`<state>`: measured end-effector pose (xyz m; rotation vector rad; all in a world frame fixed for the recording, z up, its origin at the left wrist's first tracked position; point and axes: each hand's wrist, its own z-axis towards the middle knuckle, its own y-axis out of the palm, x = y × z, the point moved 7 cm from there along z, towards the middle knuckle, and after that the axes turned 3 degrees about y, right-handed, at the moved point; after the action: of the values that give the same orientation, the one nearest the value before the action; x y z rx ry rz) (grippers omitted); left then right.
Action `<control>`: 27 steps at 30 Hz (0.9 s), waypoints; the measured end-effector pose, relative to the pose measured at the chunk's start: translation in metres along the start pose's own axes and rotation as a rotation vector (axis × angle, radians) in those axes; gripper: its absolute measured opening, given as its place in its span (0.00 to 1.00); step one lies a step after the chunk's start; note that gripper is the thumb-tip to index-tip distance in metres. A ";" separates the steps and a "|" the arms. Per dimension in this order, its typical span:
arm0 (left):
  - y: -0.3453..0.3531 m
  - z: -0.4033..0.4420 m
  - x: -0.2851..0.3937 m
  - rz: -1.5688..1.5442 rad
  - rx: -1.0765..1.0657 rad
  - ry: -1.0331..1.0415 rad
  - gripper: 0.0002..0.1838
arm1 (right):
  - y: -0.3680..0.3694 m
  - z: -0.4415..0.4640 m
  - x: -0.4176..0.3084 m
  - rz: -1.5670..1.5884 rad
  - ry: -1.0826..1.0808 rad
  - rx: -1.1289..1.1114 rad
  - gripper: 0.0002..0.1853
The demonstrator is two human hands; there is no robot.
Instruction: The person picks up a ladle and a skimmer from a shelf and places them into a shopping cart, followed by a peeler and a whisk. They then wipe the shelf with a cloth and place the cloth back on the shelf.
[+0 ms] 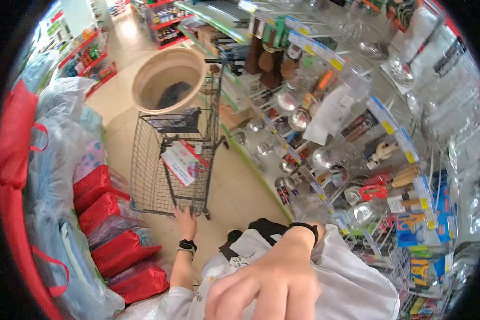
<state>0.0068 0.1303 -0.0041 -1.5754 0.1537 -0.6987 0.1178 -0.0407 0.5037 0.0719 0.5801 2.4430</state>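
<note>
My left hand (185, 223), with a dark band on its wrist, reaches to the near edge of a wire shopping cart (149, 184). Its fingers are stretched and apart at the rim; whether they touch the wire I cannot tell. Close to the camera is my right hand (269, 285), back upward, a black band at the wrist. Its fingers are bent and slightly apart, with their tips out of frame and nothing visible in them. A beige bucket (144, 80) with something dark inside sits at the cart's far end. A printed card with red edging (181, 164) lies on the cart.
Racks to the right hold hanging ladles (298, 119), scissors (410, 221) and other packaged utensils behind price tags (381, 114). Red bags (109, 213) and plastic-wrapped bedding (58, 154) line the left. A tiled aisle floor (245, 192) runs between, toward red shelves (168, 24).
</note>
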 end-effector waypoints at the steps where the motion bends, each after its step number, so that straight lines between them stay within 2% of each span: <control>1: -0.006 0.005 0.003 -0.011 0.010 0.018 0.19 | 0.001 -0.005 0.006 -0.018 0.000 0.006 0.18; 3: -0.005 0.011 -0.003 -0.029 0.014 0.038 0.18 | 0.000 -0.016 0.002 -0.034 -0.180 0.050 0.18; 4: 0.000 0.017 -0.009 -0.065 0.013 0.044 0.18 | -0.001 -0.017 -0.004 -0.040 -0.178 0.050 0.18; 6: 0.002 0.027 -0.014 -0.094 0.006 0.027 0.17 | 0.001 -0.016 0.000 -0.063 0.103 -0.068 0.18; 7: -0.003 0.030 -0.014 -0.097 0.010 0.029 0.17 | -0.005 -0.016 0.001 -0.065 0.105 -0.072 0.18; 9: -0.007 0.037 -0.015 -0.096 -0.014 0.051 0.19 | 0.001 -0.018 -0.006 -0.358 -0.066 -0.295 0.18; 10: -0.006 0.040 -0.017 -0.101 -0.019 0.052 0.19 | 0.006 -0.020 -0.006 -0.362 -0.062 -0.291 0.18; 12: -0.007 0.048 -0.023 -0.116 0.032 0.070 0.21 | 0.006 -0.022 -0.001 -0.256 0.078 -0.056 0.17; 15: -0.010 0.056 -0.034 -0.199 0.069 0.132 0.22 | 0.008 -0.025 0.004 -0.289 0.094 -0.057 0.16; 16: -0.009 0.061 -0.037 -0.136 0.037 0.096 0.23 | 0.005 -0.024 0.004 -0.285 0.096 -0.054 0.16; 18: -0.014 0.066 -0.041 -0.096 0.000 0.075 0.23 | 0.007 -0.021 0.004 -0.337 0.130 -0.219 0.16; 21: -0.023 0.072 -0.039 -0.143 -0.075 0.022 0.24 | 0.003 -0.021 0.004 -0.355 0.070 -0.203 0.17; 25: -0.039 0.073 -0.026 0.178 -0.066 -0.156 0.34 | 0.002 -0.020 0.003 -0.342 0.012 -0.155 0.17; 26: -0.041 0.075 -0.025 0.296 -0.047 -0.213 0.38 | 0.001 -0.019 0.004 -0.312 0.044 -0.068 0.17; 27: -0.032 0.076 -0.028 0.294 -0.051 -0.206 0.38 | -0.003 -0.018 0.004 -0.279 0.075 0.022 0.17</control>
<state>0.0140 0.2142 0.0191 -1.6208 0.2456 -0.3038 0.1131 -0.0435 0.4859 -0.0865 0.6065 2.1756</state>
